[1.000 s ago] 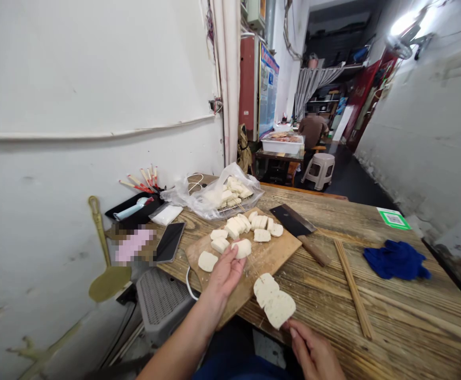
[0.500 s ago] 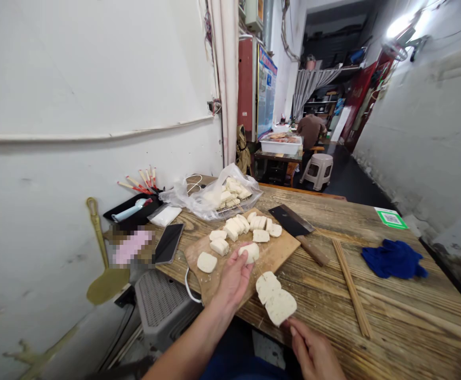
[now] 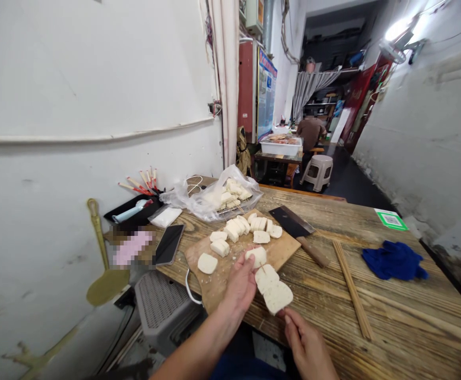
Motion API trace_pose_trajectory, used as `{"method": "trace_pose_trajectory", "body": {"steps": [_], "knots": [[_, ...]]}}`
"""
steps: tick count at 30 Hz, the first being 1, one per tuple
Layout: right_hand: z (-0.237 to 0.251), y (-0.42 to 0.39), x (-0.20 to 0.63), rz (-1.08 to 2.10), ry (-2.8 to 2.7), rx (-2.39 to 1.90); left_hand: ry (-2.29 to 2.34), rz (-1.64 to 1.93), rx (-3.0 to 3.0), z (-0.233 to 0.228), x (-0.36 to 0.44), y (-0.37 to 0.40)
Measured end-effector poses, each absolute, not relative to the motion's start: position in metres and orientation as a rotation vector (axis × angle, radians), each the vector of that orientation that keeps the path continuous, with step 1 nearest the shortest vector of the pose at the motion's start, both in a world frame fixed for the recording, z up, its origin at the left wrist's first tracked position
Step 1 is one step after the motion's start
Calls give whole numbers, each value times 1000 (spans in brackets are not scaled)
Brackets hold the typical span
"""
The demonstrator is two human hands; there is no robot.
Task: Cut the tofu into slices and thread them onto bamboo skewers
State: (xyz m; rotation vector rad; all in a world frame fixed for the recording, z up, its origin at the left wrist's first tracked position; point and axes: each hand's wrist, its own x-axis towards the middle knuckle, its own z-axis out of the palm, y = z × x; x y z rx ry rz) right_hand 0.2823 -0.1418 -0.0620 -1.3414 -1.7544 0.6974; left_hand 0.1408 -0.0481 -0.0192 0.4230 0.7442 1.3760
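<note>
**White slices held on a skewer over the cutting board**

A single white slice is pinched in the fingers of the left hand, just above the near end of the wooden cutting board. The right hand is closed around the lower end of a thin skewer, on which two skewered slices are already carried, touching each other. The single slice is held just beside the upper one.

More cut pieces are laid on the board. A cleaver and a bundle of bamboo sticks are lying on the wooden table, with a blue cloth and a green card farther right. A printed square pattern is shown on the card; its writing cannot be read. A blue poster is hung on the wall, its text too small to make out.
</note>
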Motion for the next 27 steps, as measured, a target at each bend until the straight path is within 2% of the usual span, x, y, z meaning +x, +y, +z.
{"method": "trace_pose_trajectory", "body": {"steps": [12,17,27], "knots": [[-74,-128,276,673,-1674,-1339,954,1430,550,-9,95,-52],[-70,-128,267,696,-1712,-1325,893,1231,572,-10,108,-62],[-61,-133,267,596,-1818,-1287,883,1377,599,-15,126,-56]]}}
